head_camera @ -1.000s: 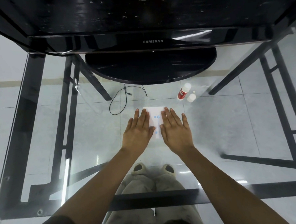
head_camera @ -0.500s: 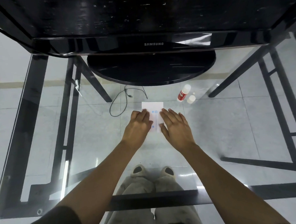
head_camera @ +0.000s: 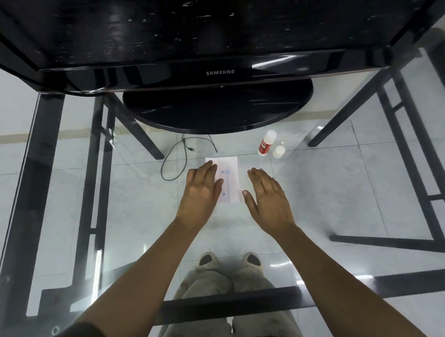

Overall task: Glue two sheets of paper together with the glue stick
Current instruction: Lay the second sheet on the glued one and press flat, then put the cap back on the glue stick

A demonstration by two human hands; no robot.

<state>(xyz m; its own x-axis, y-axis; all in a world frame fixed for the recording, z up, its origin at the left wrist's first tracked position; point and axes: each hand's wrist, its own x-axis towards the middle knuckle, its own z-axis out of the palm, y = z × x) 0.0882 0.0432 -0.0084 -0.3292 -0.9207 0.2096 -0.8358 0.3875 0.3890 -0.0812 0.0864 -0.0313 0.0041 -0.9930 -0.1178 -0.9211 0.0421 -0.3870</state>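
A small white paper [head_camera: 229, 179] with blue marks lies flat on the glass table in front of me. My left hand [head_camera: 200, 192] rests flat on its left part, fingers together and extended. My right hand [head_camera: 268, 199] is flat and open just right of the paper, its thumb near the paper's lower right corner. The glue stick [head_camera: 266, 143], white with a red label, lies tilted on the glass to the upper right, with its white cap [head_camera: 278, 151] standing beside it. I cannot tell whether the paper is one sheet or two stacked.
A black monitor [head_camera: 219, 72] on a round base [head_camera: 218, 109] stands at the far side of the glass table [head_camera: 346, 187]. A thin black cable [head_camera: 174, 158] loops left of the paper. The black table frame, my legs and shoes show through the glass.
Both hands were pressing side by side on the paper. The right hand has slid off to the right and the left has moved slightly left, uncovering the middle of the paper.
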